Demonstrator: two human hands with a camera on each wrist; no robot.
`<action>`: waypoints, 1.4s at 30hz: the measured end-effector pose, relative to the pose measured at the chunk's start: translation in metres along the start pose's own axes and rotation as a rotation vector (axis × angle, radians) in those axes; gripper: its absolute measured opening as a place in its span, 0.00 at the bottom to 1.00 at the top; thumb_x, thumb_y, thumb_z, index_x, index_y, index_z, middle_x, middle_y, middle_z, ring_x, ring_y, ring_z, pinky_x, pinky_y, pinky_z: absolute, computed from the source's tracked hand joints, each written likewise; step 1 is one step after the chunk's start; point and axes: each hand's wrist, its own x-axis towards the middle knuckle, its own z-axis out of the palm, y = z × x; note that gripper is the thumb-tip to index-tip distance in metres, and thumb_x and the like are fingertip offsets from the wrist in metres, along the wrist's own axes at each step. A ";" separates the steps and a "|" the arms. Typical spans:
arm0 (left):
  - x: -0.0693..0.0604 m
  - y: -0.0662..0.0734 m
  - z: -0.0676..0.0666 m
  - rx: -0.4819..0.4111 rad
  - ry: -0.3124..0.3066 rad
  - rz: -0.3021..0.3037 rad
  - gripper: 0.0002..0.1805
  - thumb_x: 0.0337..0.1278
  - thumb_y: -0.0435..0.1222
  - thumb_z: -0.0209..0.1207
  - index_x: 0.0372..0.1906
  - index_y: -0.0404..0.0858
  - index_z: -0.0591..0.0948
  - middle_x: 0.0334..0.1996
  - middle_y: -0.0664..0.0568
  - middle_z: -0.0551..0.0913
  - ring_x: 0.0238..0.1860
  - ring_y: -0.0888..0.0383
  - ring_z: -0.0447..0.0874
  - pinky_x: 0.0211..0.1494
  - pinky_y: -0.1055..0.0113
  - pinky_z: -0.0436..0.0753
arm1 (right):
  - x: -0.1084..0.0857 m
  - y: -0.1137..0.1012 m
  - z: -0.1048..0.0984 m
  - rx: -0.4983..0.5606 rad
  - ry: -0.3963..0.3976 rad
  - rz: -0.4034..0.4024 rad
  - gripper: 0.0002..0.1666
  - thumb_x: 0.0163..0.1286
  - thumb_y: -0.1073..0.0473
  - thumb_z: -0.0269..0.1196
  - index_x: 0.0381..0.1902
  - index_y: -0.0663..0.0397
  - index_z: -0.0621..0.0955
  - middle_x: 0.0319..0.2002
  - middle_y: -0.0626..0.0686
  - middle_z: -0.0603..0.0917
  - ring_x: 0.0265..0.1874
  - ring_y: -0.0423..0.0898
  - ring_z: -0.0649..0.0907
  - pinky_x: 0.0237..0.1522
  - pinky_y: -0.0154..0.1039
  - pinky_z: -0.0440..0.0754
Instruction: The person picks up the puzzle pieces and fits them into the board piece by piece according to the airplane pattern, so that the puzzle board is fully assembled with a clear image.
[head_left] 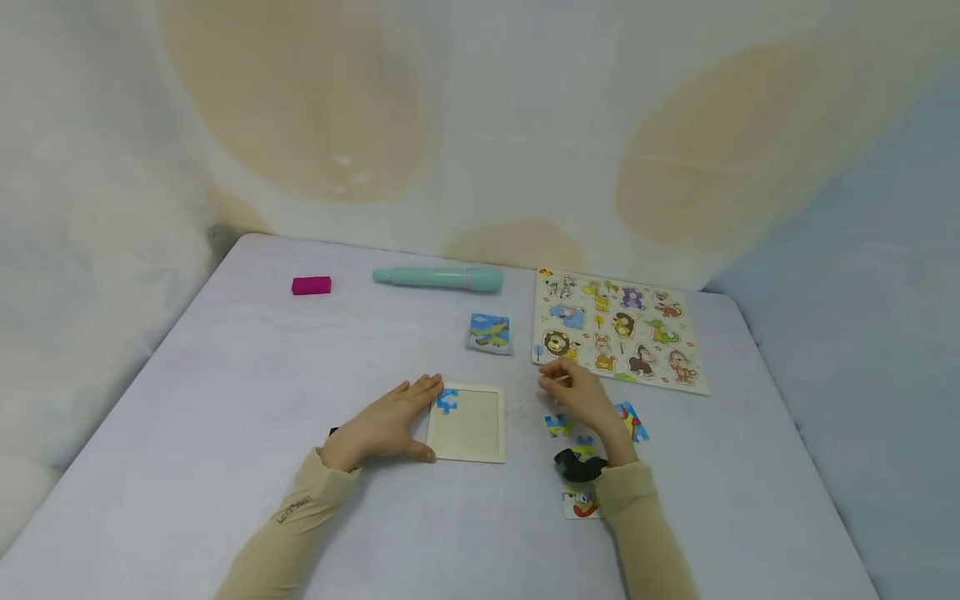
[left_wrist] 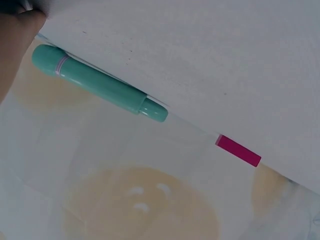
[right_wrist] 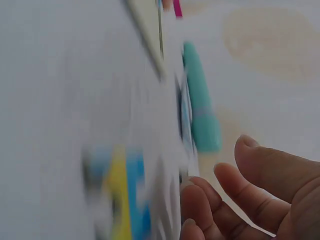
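A shallow wooden tray [head_left: 467,425] lies on the table with one blue puzzle piece [head_left: 447,401] in its upper left corner. My left hand [head_left: 382,423] rests at the tray's left edge, fingers straight and thumb at the lower corner. My right hand [head_left: 585,402], right of the tray, is above the table with loosely bent fingers and nothing visible in them; the right wrist view shows the hand [right_wrist: 255,195] with thumb and fingers apart. Beside and below it lie loose pieces: one blue and yellow [head_left: 557,426], one partly under the wrist [head_left: 583,448], one with red [head_left: 581,505], another [head_left: 632,422].
An animal puzzle board [head_left: 617,332] lies at the back right. A small airplane picture puzzle [head_left: 489,333] sits behind the tray. Farther back are a teal tube-shaped object [head_left: 438,278] and a magenta block [head_left: 311,286]. Cloth walls stand behind the table.
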 end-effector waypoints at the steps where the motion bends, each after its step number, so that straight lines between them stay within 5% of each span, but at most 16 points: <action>1: -0.001 -0.001 -0.001 -0.002 0.003 0.005 0.59 0.39 0.47 0.75 0.74 0.31 0.56 0.76 0.43 0.54 0.77 0.46 0.51 0.80 0.49 0.51 | -0.003 0.007 -0.008 0.005 0.024 0.018 0.18 0.72 0.52 0.59 0.54 0.57 0.78 0.49 0.60 0.83 0.42 0.50 0.84 0.36 0.35 0.83; 6: -0.003 -0.003 -0.003 -0.010 0.013 0.006 0.59 0.39 0.47 0.75 0.74 0.32 0.56 0.77 0.43 0.54 0.77 0.46 0.51 0.80 0.49 0.51 | -0.013 0.033 -0.035 -0.048 0.130 0.076 0.20 0.70 0.55 0.61 0.55 0.60 0.77 0.51 0.63 0.82 0.44 0.54 0.84 0.37 0.35 0.82; 10: -0.004 -0.004 -0.004 -0.015 0.017 0.005 0.58 0.39 0.47 0.75 0.75 0.33 0.56 0.77 0.44 0.54 0.77 0.46 0.50 0.80 0.49 0.50 | -0.017 0.045 -0.045 -0.084 0.140 0.100 0.24 0.65 0.57 0.65 0.57 0.59 0.76 0.53 0.61 0.82 0.42 0.52 0.82 0.38 0.34 0.78; 15: -0.004 -0.003 -0.002 -0.016 0.011 0.004 0.58 0.40 0.48 0.75 0.75 0.33 0.56 0.77 0.44 0.54 0.77 0.46 0.50 0.80 0.49 0.50 | -0.018 0.051 -0.046 -0.087 0.121 0.085 0.28 0.61 0.61 0.68 0.59 0.59 0.76 0.50 0.61 0.81 0.39 0.48 0.79 0.38 0.35 0.76; 22: -0.004 -0.001 -0.002 -0.017 0.015 0.001 0.58 0.40 0.47 0.75 0.75 0.33 0.56 0.77 0.45 0.53 0.78 0.47 0.50 0.80 0.50 0.49 | -0.015 0.047 -0.040 -0.118 0.149 0.024 0.17 0.60 0.65 0.67 0.49 0.59 0.81 0.46 0.61 0.82 0.43 0.54 0.80 0.46 0.46 0.79; 32: -0.001 0.001 -0.004 0.006 0.005 0.016 0.58 0.39 0.48 0.75 0.74 0.32 0.56 0.77 0.44 0.54 0.77 0.47 0.51 0.80 0.48 0.51 | -0.010 0.037 -0.028 -0.008 0.104 0.003 0.17 0.64 0.60 0.67 0.49 0.62 0.82 0.42 0.62 0.85 0.34 0.43 0.83 0.35 0.31 0.81; 42: -0.002 0.001 -0.004 0.011 -0.001 -0.008 0.59 0.39 0.49 0.75 0.75 0.34 0.56 0.77 0.45 0.53 0.78 0.48 0.50 0.80 0.50 0.50 | 0.006 0.015 -0.005 0.194 -0.040 -0.029 0.18 0.67 0.60 0.64 0.52 0.64 0.79 0.30 0.57 0.86 0.27 0.40 0.86 0.32 0.32 0.85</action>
